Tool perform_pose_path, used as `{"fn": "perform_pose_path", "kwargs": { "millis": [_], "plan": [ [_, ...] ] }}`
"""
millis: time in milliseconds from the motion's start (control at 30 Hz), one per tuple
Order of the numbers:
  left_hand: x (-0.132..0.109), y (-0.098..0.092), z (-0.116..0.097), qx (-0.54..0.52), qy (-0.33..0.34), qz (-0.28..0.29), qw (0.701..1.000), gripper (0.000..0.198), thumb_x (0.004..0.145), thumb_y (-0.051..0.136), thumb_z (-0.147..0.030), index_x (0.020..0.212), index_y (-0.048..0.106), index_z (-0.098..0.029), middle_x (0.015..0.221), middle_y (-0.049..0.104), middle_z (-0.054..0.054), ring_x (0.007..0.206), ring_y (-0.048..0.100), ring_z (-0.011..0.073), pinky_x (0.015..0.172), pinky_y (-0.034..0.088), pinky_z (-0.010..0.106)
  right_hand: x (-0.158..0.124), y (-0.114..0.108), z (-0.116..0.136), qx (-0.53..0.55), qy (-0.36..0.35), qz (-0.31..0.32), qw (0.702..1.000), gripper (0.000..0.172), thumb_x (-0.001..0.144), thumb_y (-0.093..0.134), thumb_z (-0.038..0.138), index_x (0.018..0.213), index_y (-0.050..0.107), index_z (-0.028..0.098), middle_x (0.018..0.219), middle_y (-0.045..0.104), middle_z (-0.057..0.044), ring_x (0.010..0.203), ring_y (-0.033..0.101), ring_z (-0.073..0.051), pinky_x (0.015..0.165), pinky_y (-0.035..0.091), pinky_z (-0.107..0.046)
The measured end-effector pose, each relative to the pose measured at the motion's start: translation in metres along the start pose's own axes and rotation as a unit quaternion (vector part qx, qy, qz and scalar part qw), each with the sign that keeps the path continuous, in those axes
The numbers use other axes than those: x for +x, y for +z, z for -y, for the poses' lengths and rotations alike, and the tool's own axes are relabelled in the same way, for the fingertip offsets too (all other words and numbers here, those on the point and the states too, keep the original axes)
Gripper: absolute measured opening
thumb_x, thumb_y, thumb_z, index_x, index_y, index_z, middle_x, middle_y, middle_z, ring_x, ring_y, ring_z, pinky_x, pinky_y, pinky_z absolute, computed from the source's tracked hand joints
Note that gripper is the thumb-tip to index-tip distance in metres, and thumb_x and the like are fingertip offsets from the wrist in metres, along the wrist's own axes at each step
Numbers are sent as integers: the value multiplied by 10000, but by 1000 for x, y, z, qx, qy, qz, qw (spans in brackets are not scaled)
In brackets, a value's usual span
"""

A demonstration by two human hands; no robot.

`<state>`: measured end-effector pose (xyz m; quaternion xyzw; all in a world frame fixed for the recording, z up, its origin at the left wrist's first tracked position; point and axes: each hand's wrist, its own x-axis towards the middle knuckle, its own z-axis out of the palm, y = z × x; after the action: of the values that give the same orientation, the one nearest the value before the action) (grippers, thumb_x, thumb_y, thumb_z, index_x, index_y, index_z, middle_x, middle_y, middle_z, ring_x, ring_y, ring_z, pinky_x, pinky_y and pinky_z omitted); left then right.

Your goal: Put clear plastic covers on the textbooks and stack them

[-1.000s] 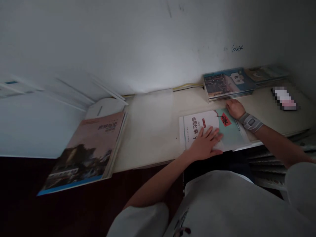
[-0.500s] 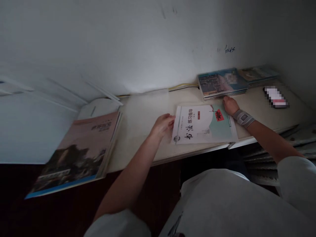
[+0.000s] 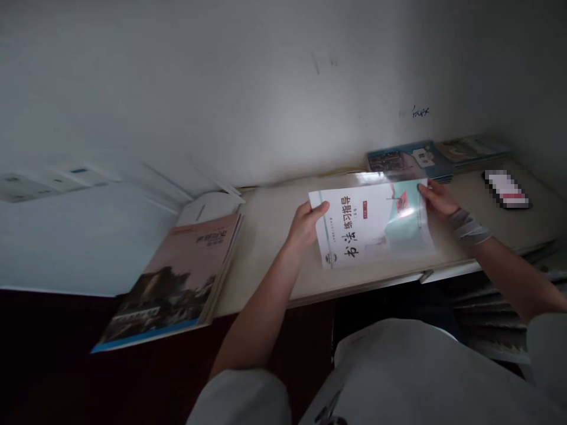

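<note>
A calligraphy workbook with a white and green cover and a red square is held slightly raised over the desk, its printing turned sideways to me. My left hand is closed on its left edge, thumb on top of the cover and fingers underneath. Gripping the upper right corner, my right hand also has its thumb on the cover; a grey band wraps that wrist. The workbook partly covers the stack of blue-covered books behind it.
At left, a pile of books with a pink cover overhangs the desk's front edge. A phone lies at right, beside another book stack. The white wall rises behind the desk.
My left hand has gone from beside the workbook to gripping its left edge. Both hands have lifted it off the desk, its far edge tilting up. The view has shifted slightly left.
</note>
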<state>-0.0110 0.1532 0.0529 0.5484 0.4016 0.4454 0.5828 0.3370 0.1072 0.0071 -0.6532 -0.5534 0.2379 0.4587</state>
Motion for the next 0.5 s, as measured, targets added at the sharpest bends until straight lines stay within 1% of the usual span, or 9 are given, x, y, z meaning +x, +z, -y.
{"fn": "perform_pose_path", "kwargs": {
  "millis": [67, 133, 200, 267, 333, 400, 500],
  "plan": [
    [-5, -3, -18, 5, 69, -31, 997, 468, 600, 783, -500, 877, 660, -143, 879, 733, 90, 927, 683, 291, 791, 552, 385, -1, -11, 21, 73, -15, 17, 997, 442, 863, 446, 586, 1052, 573, 206, 951, 684, -77, 858, 645, -223, 741, 536, -385],
    [-6, -6, -32, 6, 132, -79, 988, 422, 629, 771, -493, 869, 663, -164, 888, 728, 68, 968, 672, 278, 806, 552, 371, -3, -21, 47, 123, -49, -7, 991, 458, 836, 492, 621, 1043, 599, 227, 1006, 680, -74, 936, 640, -237, 761, 536, -396],
    [-8, -8, -39, 1, 179, -117, 977, 384, 643, 773, -471, 853, 665, -169, 890, 721, 56, 988, 664, 266, 821, 549, 361, -5, -29, 71, 119, -86, -54, 988, 454, 837, 500, 623, 1050, 614, 238, 1037, 667, -70, 1006, 623, -249, 772, 528, -403],
    [-11, -10, -39, -5, 197, -120, 973, 361, 636, 788, -445, 831, 669, -165, 869, 713, 49, 958, 669, 251, 814, 545, 351, -9, -32, 86, 105, -110, -79, 985, 422, 835, 524, 597, 1019, 627, 232, 1025, 655, -64, 1027, 613, -247, 782, 517, -400],
    [-15, -11, -34, -16, 190, -98, 977, 340, 613, 808, -422, 796, 669, -171, 813, 703, 35, 864, 677, 220, 768, 545, 329, -11, -31, 91, 104, -126, -80, 983, 361, 811, 581, 554, 949, 634, 225, 977, 647, -49, 997, 616, -228, 792, 510, -387],
    [-17, -8, -29, -44, 187, -94, 977, 334, 588, 825, -413, 765, 660, -184, 747, 687, 16, 747, 662, 180, 704, 536, 297, -9, -27, 89, 124, -140, -76, 979, 300, 774, 642, 507, 864, 630, 221, 906, 639, -31, 931, 621, -204, 779, 510, -366],
    [-7, 0, -28, -101, 221, -140, 960, 352, 579, 835, -420, 755, 637, -188, 687, 654, -7, 637, 611, 130, 626, 497, 249, 5, -19, 85, 186, -173, -82, 964, 265, 708, 723, 452, 776, 617, 219, 804, 625, -3, 802, 607, -166, 745, 504, -343]
  ]
}}
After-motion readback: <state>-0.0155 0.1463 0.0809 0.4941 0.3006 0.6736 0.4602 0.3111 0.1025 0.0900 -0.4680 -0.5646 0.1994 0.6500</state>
